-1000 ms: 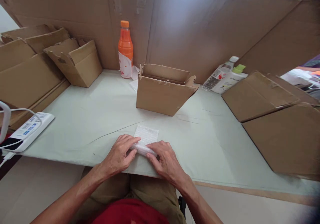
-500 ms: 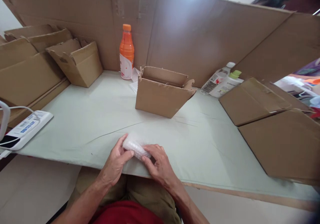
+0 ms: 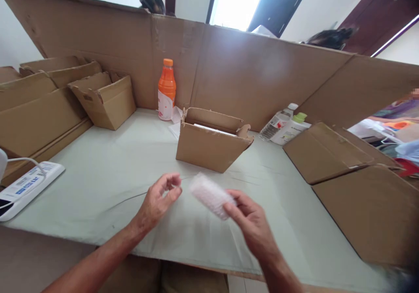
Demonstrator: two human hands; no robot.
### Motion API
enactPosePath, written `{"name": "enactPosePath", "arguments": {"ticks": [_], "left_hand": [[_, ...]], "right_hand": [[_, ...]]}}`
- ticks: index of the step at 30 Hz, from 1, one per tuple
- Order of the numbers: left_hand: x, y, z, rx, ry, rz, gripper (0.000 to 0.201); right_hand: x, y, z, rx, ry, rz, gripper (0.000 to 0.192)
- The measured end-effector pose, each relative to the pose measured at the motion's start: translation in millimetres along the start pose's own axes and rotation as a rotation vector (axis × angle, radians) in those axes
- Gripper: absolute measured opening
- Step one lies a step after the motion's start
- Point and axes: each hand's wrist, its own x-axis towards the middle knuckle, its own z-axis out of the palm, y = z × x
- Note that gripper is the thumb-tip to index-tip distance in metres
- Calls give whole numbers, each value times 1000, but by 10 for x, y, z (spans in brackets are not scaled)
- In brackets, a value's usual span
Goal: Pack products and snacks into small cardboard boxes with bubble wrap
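Head view: the right hand (image 3: pixel 252 219) has its grip closed on one end of a flat, oblong packet of translucent, dimpled bubble wrap (image 3: pixel 209 195), slightly blurred. The left hand (image 3: pixel 160 201) keeps its grip half open, fingers loosely curled, thumb apart. The packet is held over the counter covered in smooth, pale green sheeting (image 3: pixel 108 162), before a brown cardboard box with ragged edges (image 3: pixel 206 147).

A pale worktop (image 3: pixel 98 158) bears a white device (image 3: pixel 39 182) near left, cardboard boxes (image 3: pixel 209 149) left, centre and right, bottles (image 3: pixel 166 90) far.
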Motion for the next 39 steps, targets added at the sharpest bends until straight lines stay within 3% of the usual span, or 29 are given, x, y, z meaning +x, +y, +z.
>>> {"name": "enactPosePath", "arguments": {"ticks": [3, 6, 8, 11, 17, 21, 25, 28, 34, 39], "left_hand": [[538, 5, -38, 165, 156, 155, 59], [980, -125, 59, 206, 204, 264, 75], [1120, -258, 164, 208, 194, 294, 75], [1113, -444, 290, 202, 187, 327, 67], [976, -619, 347, 220, 182, 405, 67], [1006, -640, 361, 229, 194, 430, 68], [1025, -607, 372, 265, 207, 465, 71], [1053, -585, 375, 315, 206, 497, 76], [1078, -578, 364, 350, 231, 561, 85], [1015, -581, 350, 367, 219, 600, 84]], "right_hand": [[333, -456, -303, -116, 97, -163, 38], [733, -907, -459, -305, 168, -310, 36], [1022, -1149, -471, -440, 174, -350, 35], [1463, -1374, -385, -607, 92, -306, 32], [2158, -1448, 69, -917, -133, -31, 20], [2413, -1493, 399, -1120, -254, 11, 18], [2621, -1602, 472, -1467, -228, -25, 18], [2774, -1603, 423, -1570, -255, -31, 38], [2758, -1541, 565, -1469, -226, -91, 21], [2654, -1611, 710, -1642, -213, -114, 23]]}}
